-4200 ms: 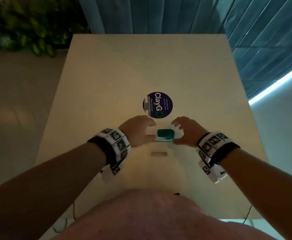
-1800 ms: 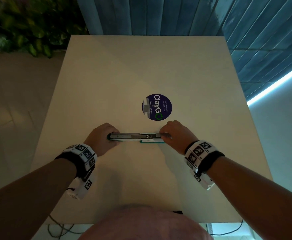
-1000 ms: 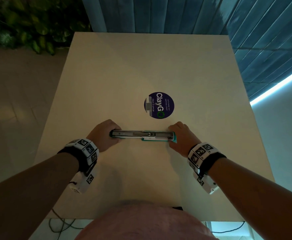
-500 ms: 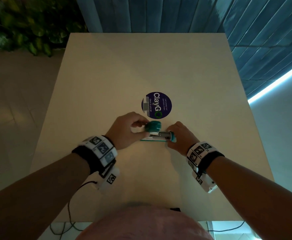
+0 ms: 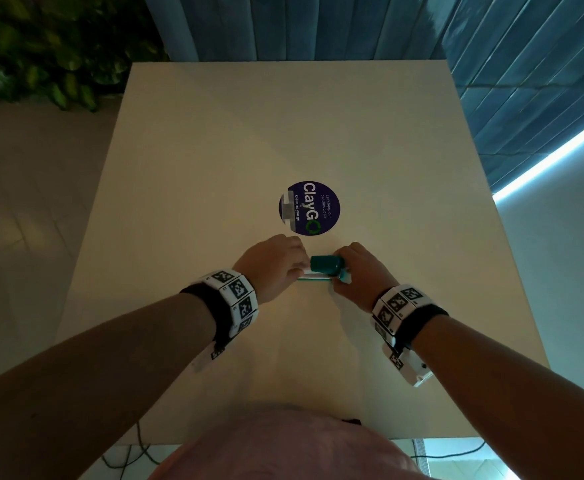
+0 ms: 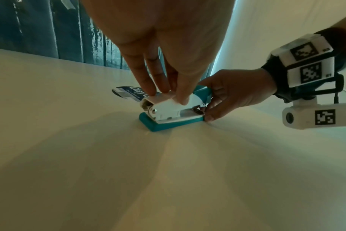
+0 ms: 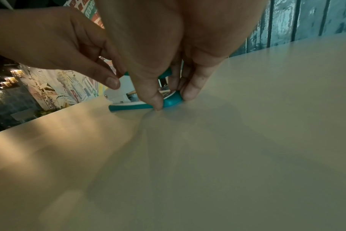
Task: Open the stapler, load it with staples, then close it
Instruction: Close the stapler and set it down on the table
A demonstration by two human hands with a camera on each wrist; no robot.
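A small teal and white stapler lies on the beige table, just below its middle. Its top arm is folded down over the teal base. My left hand pinches the white part of the top arm between thumb and fingers at the left end. My right hand grips the stapler's right end, with its thumb and a fingertip on either side of the base. The inside of the magazine is hidden.
A round purple ClayGo sticker is stuck to the table just beyond the hands. A blue panelled wall stands behind the far edge and leafy plants at the far left. Cables hang under the near edge.
A second ago the stapler lay unfolded flat between both hands. My left hand has swung the top arm over to the right and down onto the base. The right hand stayed at the right end.
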